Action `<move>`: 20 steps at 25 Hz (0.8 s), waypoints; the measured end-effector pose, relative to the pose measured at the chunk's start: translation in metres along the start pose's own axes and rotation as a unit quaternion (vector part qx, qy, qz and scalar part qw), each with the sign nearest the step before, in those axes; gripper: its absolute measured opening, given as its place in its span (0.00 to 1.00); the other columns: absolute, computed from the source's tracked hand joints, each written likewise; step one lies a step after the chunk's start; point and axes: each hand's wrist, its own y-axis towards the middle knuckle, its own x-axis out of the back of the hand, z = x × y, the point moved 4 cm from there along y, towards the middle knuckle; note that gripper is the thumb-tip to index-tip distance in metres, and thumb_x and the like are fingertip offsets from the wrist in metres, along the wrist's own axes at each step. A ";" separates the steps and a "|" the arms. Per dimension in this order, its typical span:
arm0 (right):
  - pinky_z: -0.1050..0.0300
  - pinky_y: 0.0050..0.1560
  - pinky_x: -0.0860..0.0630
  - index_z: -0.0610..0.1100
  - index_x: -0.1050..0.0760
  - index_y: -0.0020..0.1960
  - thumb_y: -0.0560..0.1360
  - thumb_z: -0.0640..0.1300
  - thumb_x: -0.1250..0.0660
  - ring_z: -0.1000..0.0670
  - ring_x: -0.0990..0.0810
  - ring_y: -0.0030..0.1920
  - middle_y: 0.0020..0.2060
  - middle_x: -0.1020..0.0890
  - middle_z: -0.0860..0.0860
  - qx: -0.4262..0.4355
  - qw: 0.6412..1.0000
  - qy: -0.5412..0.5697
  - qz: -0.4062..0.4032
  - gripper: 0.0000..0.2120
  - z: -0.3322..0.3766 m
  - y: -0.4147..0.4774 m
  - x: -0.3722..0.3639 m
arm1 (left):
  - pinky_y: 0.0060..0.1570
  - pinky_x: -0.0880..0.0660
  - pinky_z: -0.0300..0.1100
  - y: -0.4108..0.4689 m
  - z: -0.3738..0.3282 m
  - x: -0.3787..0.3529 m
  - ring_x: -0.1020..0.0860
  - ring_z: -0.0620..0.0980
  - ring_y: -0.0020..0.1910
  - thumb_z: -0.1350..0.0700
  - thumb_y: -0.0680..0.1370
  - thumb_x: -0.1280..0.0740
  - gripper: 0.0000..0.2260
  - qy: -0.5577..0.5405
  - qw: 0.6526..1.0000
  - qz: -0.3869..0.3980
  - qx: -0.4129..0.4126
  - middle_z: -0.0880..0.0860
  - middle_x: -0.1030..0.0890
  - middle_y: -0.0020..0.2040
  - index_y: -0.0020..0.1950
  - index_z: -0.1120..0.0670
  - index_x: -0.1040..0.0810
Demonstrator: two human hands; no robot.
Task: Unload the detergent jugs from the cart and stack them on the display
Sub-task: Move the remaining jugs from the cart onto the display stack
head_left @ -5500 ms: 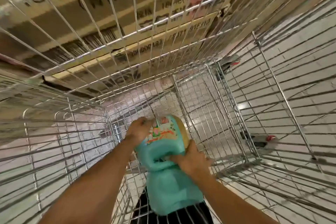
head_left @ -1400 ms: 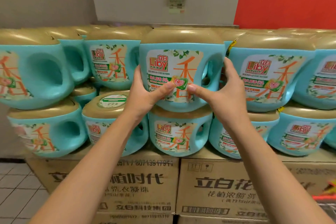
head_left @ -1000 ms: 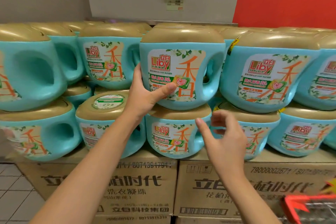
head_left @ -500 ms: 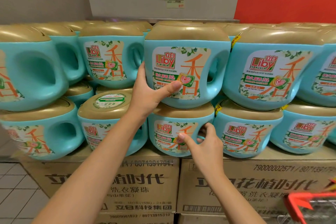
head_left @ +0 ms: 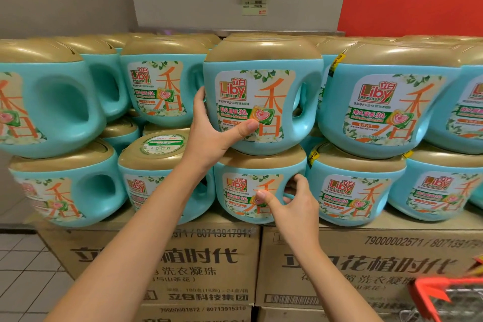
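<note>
Cupping the top-row jug [head_left: 264, 97] at its lower left, thumb across the label, is the left hand [head_left: 209, 133]. The right hand [head_left: 292, 204] hooks its fingers through the handle of the lower jug [head_left: 243, 191] directly beneath, on cardboard boxes [head_left: 183, 264].

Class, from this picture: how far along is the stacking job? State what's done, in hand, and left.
Done: two tiers of jugs stand on the cardboard boxes. In hand: the left hand grips the upper jug; the right hand holds the handle of the lower jug, apparently straightening them. Left: only a corner of the cart shows; its load is hidden.
</note>
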 end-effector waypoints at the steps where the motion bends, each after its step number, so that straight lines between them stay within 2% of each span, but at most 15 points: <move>1: 0.49 0.50 0.22 0.53 0.33 0.53 0.65 0.57 0.24 0.49 0.20 0.50 0.47 0.23 0.57 -0.001 1.000 -0.001 -0.001 0.24 0.000 0.000 0.000 | 0.64 0.25 0.50 0.000 0.000 0.000 0.24 0.43 0.63 0.39 0.56 0.21 0.55 0.004 1.000 -0.001 0.006 0.46 0.25 0.66 0.77 0.47 0.45; 8: 0.49 0.50 0.22 0.51 0.32 0.52 0.65 0.55 0.23 0.48 0.20 0.49 0.47 0.22 0.55 -0.011 1.000 0.005 0.002 0.24 0.002 0.003 0.000 | 0.63 0.25 0.49 -0.001 0.000 -0.001 0.24 0.42 0.62 0.40 0.57 0.19 0.56 0.003 1.000 0.005 0.019 0.46 0.26 0.66 0.77 0.48 0.47; 11: 0.52 0.50 0.23 0.50 0.32 0.53 0.66 0.56 0.24 0.50 0.21 0.50 0.47 0.22 0.54 -0.010 1.000 0.001 0.009 0.23 0.003 0.001 0.000 | 0.63 0.25 0.48 -0.004 -0.001 -0.003 0.24 0.41 0.62 0.41 0.58 0.19 0.55 -0.001 1.000 0.008 0.020 0.45 0.25 0.66 0.77 0.48 0.46; 15: 0.52 0.53 0.23 0.47 0.31 0.60 0.66 0.60 0.25 0.53 0.22 0.53 0.52 0.21 0.54 -0.022 0.999 -0.015 0.020 0.30 0.003 -0.001 0.004 | 0.66 0.27 0.47 -0.013 -0.006 0.000 0.28 0.42 0.66 0.40 0.57 0.21 0.53 0.013 0.999 -0.030 0.019 0.46 0.30 0.70 0.76 0.47 0.44; 18: 0.55 0.51 0.24 0.47 0.32 0.63 0.67 0.60 0.27 0.55 0.24 0.52 0.51 0.24 0.56 -0.024 0.999 -0.033 0.018 0.31 0.003 -0.004 0.006 | 0.68 0.30 0.46 -0.028 -0.009 0.003 0.33 0.44 0.70 0.42 0.62 0.21 0.45 0.012 0.997 -0.077 0.013 0.47 0.34 0.71 0.73 0.44 0.42; 20: 0.58 0.48 0.27 0.47 0.31 0.62 0.70 0.58 0.28 0.55 0.24 0.50 0.50 0.24 0.56 -0.020 0.999 -0.035 0.016 0.27 0.003 -0.008 0.008 | 0.66 0.31 0.43 -0.044 -0.008 0.006 0.32 0.44 0.69 0.46 0.68 0.23 0.36 0.015 0.993 -0.114 0.007 0.48 0.33 0.70 0.71 0.45 0.37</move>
